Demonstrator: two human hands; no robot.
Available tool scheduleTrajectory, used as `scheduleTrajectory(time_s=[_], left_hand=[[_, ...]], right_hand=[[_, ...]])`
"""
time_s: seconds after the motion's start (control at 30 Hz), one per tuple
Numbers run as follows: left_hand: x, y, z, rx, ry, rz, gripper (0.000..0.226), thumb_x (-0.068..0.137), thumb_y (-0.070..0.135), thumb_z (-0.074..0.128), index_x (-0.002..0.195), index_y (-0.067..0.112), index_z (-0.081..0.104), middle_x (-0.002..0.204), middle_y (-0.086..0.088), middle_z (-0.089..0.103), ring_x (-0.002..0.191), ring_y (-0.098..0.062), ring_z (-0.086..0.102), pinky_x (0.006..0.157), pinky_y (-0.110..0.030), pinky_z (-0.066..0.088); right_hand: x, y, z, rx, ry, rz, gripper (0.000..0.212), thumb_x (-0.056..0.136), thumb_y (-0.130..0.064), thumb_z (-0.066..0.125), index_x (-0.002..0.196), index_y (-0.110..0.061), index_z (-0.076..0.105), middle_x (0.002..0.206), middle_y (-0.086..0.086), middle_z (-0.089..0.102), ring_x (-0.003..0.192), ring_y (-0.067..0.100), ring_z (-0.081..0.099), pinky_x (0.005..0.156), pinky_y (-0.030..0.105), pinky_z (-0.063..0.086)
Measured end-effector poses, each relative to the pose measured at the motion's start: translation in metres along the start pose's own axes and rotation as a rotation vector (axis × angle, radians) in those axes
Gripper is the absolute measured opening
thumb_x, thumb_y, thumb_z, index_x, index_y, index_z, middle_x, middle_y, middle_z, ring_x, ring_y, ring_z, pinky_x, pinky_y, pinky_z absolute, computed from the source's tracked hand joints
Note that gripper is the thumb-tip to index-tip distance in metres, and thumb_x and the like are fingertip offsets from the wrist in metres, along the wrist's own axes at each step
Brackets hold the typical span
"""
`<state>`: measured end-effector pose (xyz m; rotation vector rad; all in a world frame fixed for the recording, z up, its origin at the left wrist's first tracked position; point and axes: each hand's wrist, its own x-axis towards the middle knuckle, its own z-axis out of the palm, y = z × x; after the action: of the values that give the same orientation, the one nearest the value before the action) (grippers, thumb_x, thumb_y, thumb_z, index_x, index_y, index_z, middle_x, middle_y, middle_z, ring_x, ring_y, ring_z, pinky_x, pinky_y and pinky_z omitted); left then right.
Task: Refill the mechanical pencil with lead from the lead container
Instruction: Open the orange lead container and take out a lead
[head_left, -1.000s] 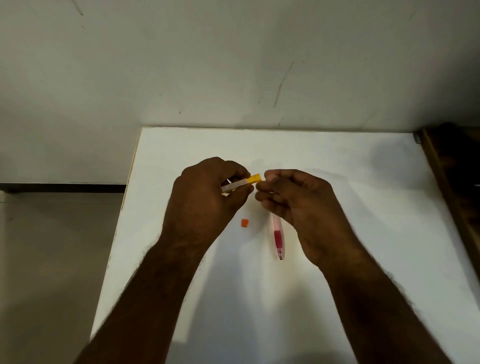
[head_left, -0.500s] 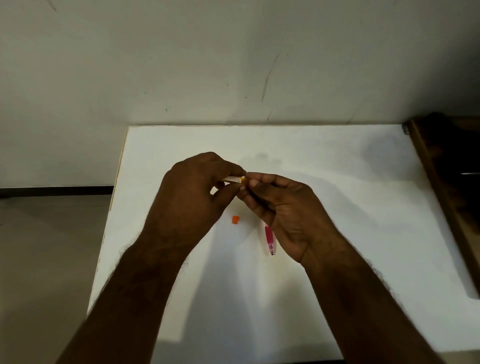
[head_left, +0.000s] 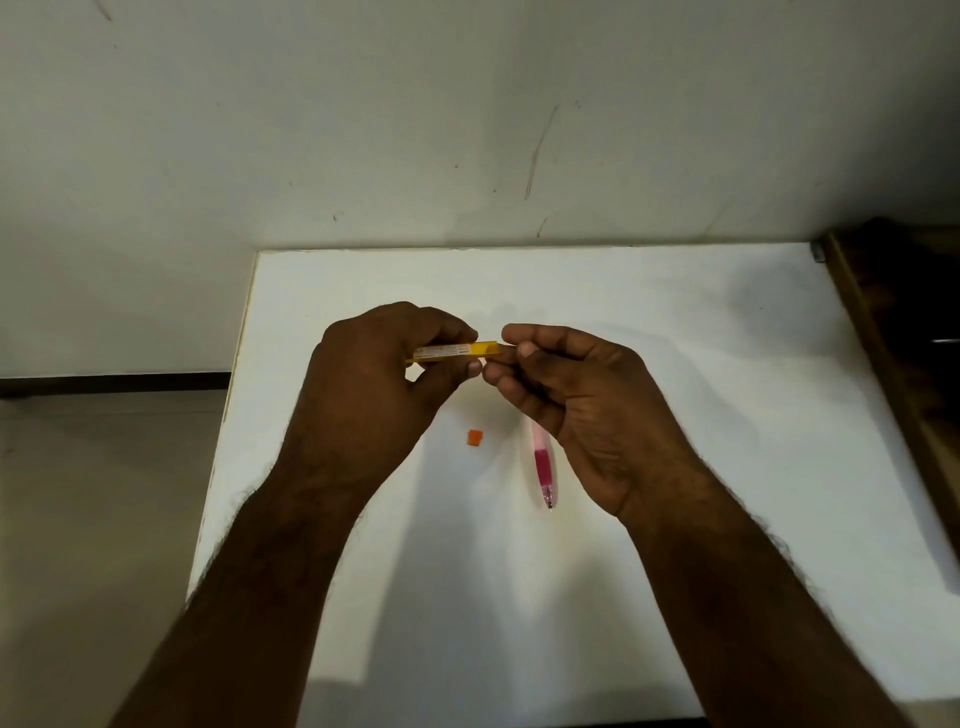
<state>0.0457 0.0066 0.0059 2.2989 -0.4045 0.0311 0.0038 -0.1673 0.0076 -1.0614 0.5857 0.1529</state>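
Floor (head_left: 104, 519), grey, at the far left, with a dark baseboard strip (head_left: 114, 382) at about 9 o'clock from the hands. White table (head_left: 467, 597) fills the centre; pale scuffed wall (head_left: 467, 130) stands behind it at 12 o'clock. Left hand (head_left: 374, 384) raised above the table left of centre, back of the hand to the camera, fingers and thumb curled round the lead container (head_left: 457, 351). The container is a slim yellow tube with a printed label, lying roughly level and pointing toward 3 o'clock; its left part is hidden inside the grip, its right end sticks out. Small orange piece (head_left: 474, 437) lies alone on the table at 6 o'clock from the container, apart from both hands. Right hand (head_left: 582, 405) meets the container's free end from 3 o'clock, thumb and forefinger closed together at that tip, remaining fingers curled beneath; whether they pinch the tube end itself or something drawn from it cannot be told. Mechanical pencil (head_left: 543, 465), pink with a darker pink grip, lies on the table at 5 o'clock from the container, its tip pointing toward 6 o'clock, its upper part hidden beneath the right hand. Dark wooden furniture edge (head_left: 893, 364) at the far right, about 3 o'clock.
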Motion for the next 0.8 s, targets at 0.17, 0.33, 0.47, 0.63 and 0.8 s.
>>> scheduleTrajectory(time_s=[0.17,0.33,0.47,0.63,0.8], left_hand=[[-0.0005,0.0016,0.0005,-0.002,0.006,-0.008,0.015,0.084,0.034,0.078,0.099,0.03,0.077,0.091,0.013,0.074,0.079,-0.001,0.06,0.072,-0.011,0.042],[-0.0002,0.0032,0.0013,0.002,0.002,-0.003,0.015,0.084,0.033,0.078,0.098,0.029,0.077,0.091,0.015,0.072,0.084,0.0,0.061,0.073,-0.005,0.039],[-0.0008,0.004,0.0016,-0.001,-0.001,0.003,0.015,0.084,0.034,0.078,0.098,0.029,0.077,0.089,0.016,0.071,0.08,0.005,0.06,0.071,-0.002,0.037],[-0.0008,0.0046,0.0022,-0.009,-0.007,-0.008,0.015,0.084,0.033,0.078,0.099,0.03,0.077,0.092,0.015,0.073,0.079,-0.002,0.061,0.072,-0.005,0.039],[-0.0009,0.0058,0.0023,-0.013,-0.01,-0.006,0.016,0.084,0.033,0.078,0.098,0.028,0.078,0.091,0.013,0.074,0.081,0.004,0.061,0.068,-0.002,0.037]], right_hand=[[-0.0001,-0.0021,-0.0027,-0.013,0.046,0.004,0.012,0.095,-0.004,0.066,0.104,-0.005,0.074,0.095,0.015,0.08,0.089,0.028,0.079,0.079,0.029,0.063],[-0.0001,-0.0009,-0.0022,-0.077,0.069,-0.02,0.008,0.091,-0.008,0.072,0.097,-0.008,0.076,0.093,0.014,0.08,0.085,0.027,0.079,0.076,0.029,0.063],[0.0009,-0.0001,-0.0024,-0.135,0.088,-0.036,0.008,0.09,-0.009,0.074,0.098,-0.008,0.076,0.09,0.012,0.08,0.082,0.025,0.079,0.075,0.028,0.063],[0.0006,-0.0004,-0.0039,-0.141,0.084,-0.061,0.008,0.091,-0.007,0.074,0.099,-0.006,0.076,0.086,0.011,0.08,0.079,0.023,0.079,0.071,0.025,0.061],[0.0013,-0.0005,-0.0027,-0.182,0.096,-0.093,0.008,0.09,-0.006,0.074,0.098,-0.006,0.075,0.082,0.01,0.079,0.075,0.022,0.079,0.068,0.023,0.06]])
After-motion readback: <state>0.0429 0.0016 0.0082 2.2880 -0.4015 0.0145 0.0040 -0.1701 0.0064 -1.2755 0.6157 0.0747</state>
